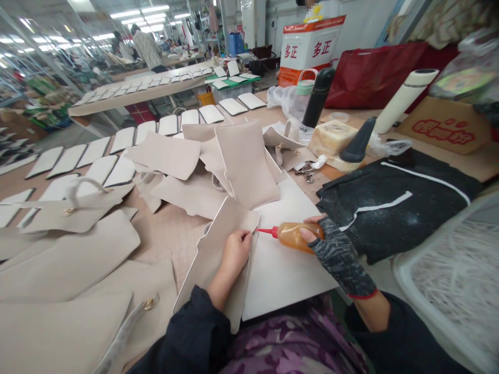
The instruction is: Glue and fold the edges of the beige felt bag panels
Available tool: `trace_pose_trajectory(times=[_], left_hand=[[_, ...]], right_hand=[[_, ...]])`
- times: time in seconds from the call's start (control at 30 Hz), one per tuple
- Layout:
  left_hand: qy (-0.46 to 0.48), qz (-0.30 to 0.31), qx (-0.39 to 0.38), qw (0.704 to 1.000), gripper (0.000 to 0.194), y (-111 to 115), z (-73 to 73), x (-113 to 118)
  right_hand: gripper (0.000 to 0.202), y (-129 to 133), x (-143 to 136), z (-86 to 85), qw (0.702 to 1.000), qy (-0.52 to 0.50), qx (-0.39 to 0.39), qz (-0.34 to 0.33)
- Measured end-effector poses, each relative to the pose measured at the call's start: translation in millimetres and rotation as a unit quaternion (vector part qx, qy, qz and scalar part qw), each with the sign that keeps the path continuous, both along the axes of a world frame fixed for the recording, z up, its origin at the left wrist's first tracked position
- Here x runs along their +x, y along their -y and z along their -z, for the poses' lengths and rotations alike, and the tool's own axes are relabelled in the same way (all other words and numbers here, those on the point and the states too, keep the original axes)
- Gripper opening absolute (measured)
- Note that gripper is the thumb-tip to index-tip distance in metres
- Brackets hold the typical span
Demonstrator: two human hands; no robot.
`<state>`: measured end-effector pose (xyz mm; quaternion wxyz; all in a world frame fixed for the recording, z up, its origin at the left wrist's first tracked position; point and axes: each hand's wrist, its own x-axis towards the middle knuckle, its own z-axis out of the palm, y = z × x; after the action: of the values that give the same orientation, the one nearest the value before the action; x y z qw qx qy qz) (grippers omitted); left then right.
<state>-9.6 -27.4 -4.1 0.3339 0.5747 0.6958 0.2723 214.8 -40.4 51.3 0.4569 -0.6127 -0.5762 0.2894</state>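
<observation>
My left hand (236, 253) is bare and pinches the edge of a beige panel (210, 254) that lies tilted across the front of the table. In my right hand (335, 249), which wears a dark grey fingerless glove, is a squeeze bottle (294, 235) of amber liquid. Its thin red nozzle points left, and the tip meets the panel's edge just beside my left fingertips. Under both lies a white sheet (288, 270). Right behind my left hand, more beige panels (249, 161) are heaped loosely, one leaning upright.
Beige pieces with handles (89, 249) cover the left side. Rows of white padded pieces (167, 124) run behind. At the right are a black cloth (390, 202), a black bottle (318, 96), a white flask (405, 101) and a bin of white scraps (401, 270). People stand far back.
</observation>
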Motion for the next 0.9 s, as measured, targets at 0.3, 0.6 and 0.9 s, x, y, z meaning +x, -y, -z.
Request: trace_pose_trajectory(times=[0.3,0.6,0.9], left_hand=[[0.003,0.002,0.005,1.000,0.023,0,4.2,-1],[0.001,0.004,0.006,1.000,0.023,0,6.2,-1],[0.009,0.001,0.000,1.000,0.024,0,2.6,-1]], right_hand=[[0.028,-10,3,10.3,0.996,0.090,-0.001,-0.009],[0.020,-11,0,4.2,0.999,0.044,-0.011,0.005],[0.025,-5,6,13.7,0.992,0.103,-0.059,-0.044]])
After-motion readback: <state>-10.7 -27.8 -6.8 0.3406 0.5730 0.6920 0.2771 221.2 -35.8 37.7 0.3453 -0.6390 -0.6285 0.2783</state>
